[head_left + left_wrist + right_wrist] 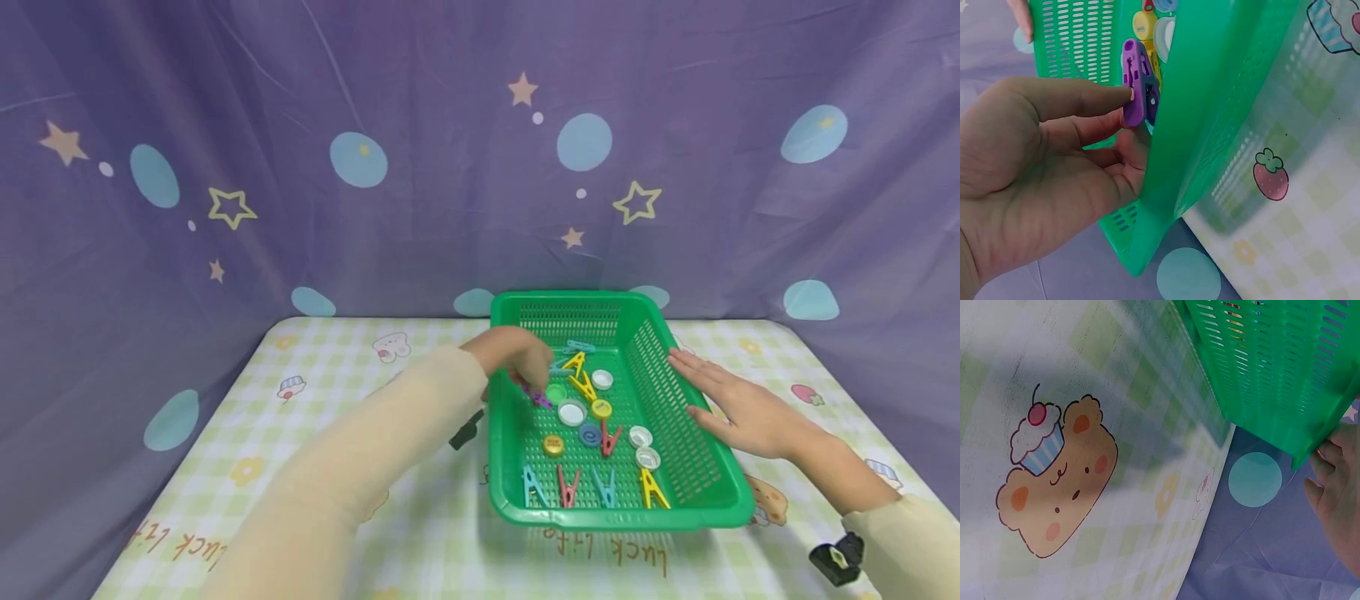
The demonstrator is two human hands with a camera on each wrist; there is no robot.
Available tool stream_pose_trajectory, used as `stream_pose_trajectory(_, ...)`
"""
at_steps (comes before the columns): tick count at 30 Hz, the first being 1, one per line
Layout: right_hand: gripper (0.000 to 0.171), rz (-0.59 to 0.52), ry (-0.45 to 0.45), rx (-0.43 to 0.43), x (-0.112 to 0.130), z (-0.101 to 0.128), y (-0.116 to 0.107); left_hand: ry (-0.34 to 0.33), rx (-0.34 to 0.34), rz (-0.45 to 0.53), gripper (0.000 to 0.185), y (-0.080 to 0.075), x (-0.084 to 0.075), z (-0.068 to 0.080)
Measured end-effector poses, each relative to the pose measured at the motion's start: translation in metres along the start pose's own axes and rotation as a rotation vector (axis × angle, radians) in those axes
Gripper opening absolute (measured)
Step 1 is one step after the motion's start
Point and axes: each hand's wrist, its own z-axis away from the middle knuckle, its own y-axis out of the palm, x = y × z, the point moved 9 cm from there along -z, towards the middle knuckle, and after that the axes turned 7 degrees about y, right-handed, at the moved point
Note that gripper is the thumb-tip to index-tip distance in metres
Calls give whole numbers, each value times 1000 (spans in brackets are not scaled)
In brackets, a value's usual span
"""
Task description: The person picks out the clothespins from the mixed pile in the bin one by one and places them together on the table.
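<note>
Evidently, the left hand (517, 352) pinches the purple clip (1140, 97) inside the green basket (622, 522) at nine o'clock; the right hand (750, 412), grasping nothing, touches two o'clock. A slack pinch could drop the clip.

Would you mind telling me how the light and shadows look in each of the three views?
Head view: bright, fairly even light, with a soft shadow on the tablecloth around the basket; left wrist view: dimmer, the basket's shadow falling on the cloth, though the purple clothespin reads clearly; right wrist view: also dim, broad soft shadows crossing the cloth.
</note>
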Motion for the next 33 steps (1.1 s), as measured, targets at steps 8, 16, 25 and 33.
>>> stream_pose_trajectory(8, 66, -2, 5, 1, 1, 1, 1, 94, -98, -137, 32, -6, 2, 7)
stream_pose_trajectory(16, 66, -3, 9, -1, 0, 0, 2, 212, -167, -70, 19, -6, -7, 16)
stream_pose_trajectory(25, 66, -9, 13, -1, 0, 0, 2, 281, -178, 102, 14, -3, -7, 24)
stream_pose_trajectory(33, 66, -12, 15, 0, 0, 0, 2, 326, -198, 129, 15, -1, 0, 35)
